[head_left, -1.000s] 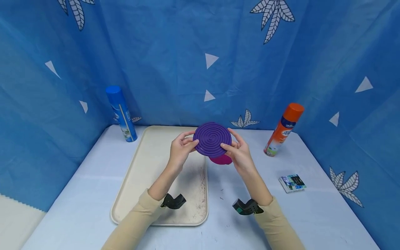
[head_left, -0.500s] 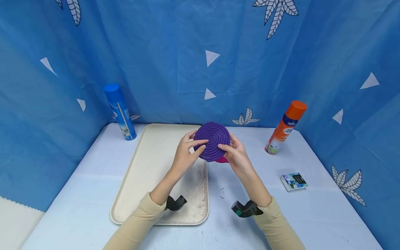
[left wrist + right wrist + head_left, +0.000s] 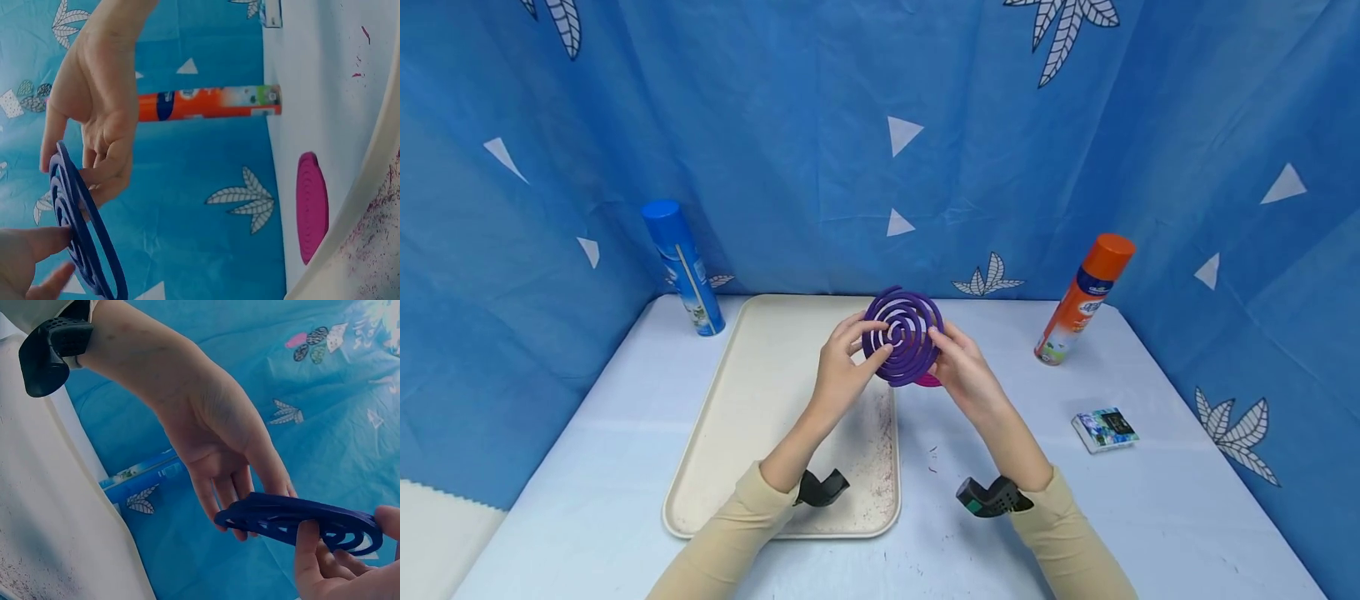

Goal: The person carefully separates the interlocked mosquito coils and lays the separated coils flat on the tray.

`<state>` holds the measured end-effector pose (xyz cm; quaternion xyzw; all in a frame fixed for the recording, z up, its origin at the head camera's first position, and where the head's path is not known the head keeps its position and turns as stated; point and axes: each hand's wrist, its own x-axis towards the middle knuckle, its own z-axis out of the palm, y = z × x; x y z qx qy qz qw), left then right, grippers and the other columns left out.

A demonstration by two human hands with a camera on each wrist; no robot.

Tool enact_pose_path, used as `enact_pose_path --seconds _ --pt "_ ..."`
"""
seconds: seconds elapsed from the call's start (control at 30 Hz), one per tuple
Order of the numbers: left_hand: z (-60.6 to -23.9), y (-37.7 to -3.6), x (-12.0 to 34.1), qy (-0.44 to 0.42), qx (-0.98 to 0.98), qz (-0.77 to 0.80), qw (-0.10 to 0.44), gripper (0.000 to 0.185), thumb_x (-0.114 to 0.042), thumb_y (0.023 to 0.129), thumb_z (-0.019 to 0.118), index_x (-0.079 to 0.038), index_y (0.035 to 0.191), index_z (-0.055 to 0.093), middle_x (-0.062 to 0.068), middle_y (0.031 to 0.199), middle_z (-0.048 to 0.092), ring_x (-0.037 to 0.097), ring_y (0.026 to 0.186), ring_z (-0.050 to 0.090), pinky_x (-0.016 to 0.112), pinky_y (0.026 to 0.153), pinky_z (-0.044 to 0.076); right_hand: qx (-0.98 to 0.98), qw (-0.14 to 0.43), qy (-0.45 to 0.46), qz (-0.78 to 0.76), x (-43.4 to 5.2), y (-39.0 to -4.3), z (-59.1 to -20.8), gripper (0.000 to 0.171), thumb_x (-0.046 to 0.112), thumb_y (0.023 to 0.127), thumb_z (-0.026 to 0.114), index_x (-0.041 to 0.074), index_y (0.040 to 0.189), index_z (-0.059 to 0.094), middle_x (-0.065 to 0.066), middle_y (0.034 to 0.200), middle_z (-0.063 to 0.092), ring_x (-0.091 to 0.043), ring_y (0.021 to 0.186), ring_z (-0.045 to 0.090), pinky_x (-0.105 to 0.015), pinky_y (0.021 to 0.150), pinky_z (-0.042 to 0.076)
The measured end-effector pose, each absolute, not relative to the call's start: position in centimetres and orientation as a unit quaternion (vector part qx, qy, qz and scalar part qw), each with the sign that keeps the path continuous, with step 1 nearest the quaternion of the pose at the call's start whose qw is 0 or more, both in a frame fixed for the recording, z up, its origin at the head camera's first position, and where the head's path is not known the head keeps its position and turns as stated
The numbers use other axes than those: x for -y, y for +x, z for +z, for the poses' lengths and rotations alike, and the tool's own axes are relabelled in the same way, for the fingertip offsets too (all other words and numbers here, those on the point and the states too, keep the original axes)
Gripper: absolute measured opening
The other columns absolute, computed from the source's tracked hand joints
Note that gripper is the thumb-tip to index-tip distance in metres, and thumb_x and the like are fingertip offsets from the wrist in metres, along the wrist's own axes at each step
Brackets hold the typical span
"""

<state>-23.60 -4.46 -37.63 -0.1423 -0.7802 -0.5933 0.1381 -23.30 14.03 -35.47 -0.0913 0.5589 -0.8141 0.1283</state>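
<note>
Both hands hold a purple mosquito coil up above the tray's far right part. Gaps show between its spiral strands, and they look partly spread apart. My left hand pinches the coil near its centre, with thumb and forefinger over the near face. At the right rim, my right hand grips it with the thumb in front; its other fingers are mostly hidden behind. A magenta mosquito coil lies flat on the table, largely covered by the purple one in the head view.
A cream tray lies under the left arm. The blue spray can stands at the back left, an orange spray can at the back right. Nearer on the right is a small patterned box. Dark red crumbs dot the tray and table.
The purple coil was a tight flat disc; gaps have opened between its strands. My left hand's thumb and forefinger have shifted from the left rim to near its centre.
</note>
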Motion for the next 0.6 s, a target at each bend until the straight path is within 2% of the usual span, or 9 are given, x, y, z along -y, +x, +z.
enact_pose_path --seconds 0.1,0.2,0.4,0.5,0.6 --pt "-37.6 -23.8 4.6 -0.121 0.766 -0.615 0.142 0.039 -0.016 0.085 0.072 -0.005 0.121 0.061 0.014 0.136 0.052 0.03 0.123 0.055 0.037 0.096 0.053 -0.515 0.134 -0.09 -0.842 -14.2 -23.2 -35.4 0.035 0.023 0.105 0.031 0.013 0.137 0.04 0.01 0.107 0.062 -0.002 0.1 0.056 -0.021 0.091 0.048" --pt "-37.4 -23.9 4.9 -0.098 0.761 -0.627 0.136 0.046 -0.016 0.085 0.072 -0.006 0.127 0.057 0.013 0.129 0.058 0.026 0.115 0.059 0.033 0.091 0.056 -0.487 0.134 -0.099 -0.857 -14.3 -23.1 -35.4 0.029 0.02 0.106 0.028 0.019 0.125 0.049 0.01 0.103 0.063 -0.003 0.097 0.055 -0.022 0.09 0.046" --pt "-37.0 -24.1 5.4 -0.06 0.749 -0.647 0.125 0.041 -0.011 0.088 0.067 -0.005 0.127 0.058 0.016 0.111 0.065 0.021 0.096 0.062 0.023 0.081 0.057 -0.471 0.137 -0.118 -0.863 -14.5 -23.1 -35.3 0.031 0.007 0.102 0.031 0.017 0.117 0.056 0.006 0.095 0.066 -0.005 0.083 0.061 -0.02 0.077 0.052" --pt "-36.9 -24.2 5.7 -0.055 0.737 -0.664 0.117 0.035 -0.008 0.088 0.066 -0.004 0.123 0.062 0.017 0.109 0.066 0.012 0.089 0.063 0.016 0.077 0.056 -0.473 0.142 -0.114 -0.862 -14.9 -23.0 -35.1 0.032 0.004 0.101 0.032 0.016 0.115 0.057 0.005 0.094 0.067 -0.005 0.079 0.064 -0.02 0.073 0.055" --pt "-36.7 -24.3 6.2 -0.051 0.715 -0.69 0.099 0.032 -0.007 0.088 0.065 -0.001 0.12 0.063 0.018 0.107 0.066 0.003 0.083 0.063 0.015 0.075 0.056 -0.491 0.141 -0.103 -0.853 -15.3 -23.1 -35.0 0.031 0.002 0.1 0.034 0.014 0.114 0.058 0.004 0.094 0.067 -0.006 0.077 0.065 -0.02 0.072 0.057"
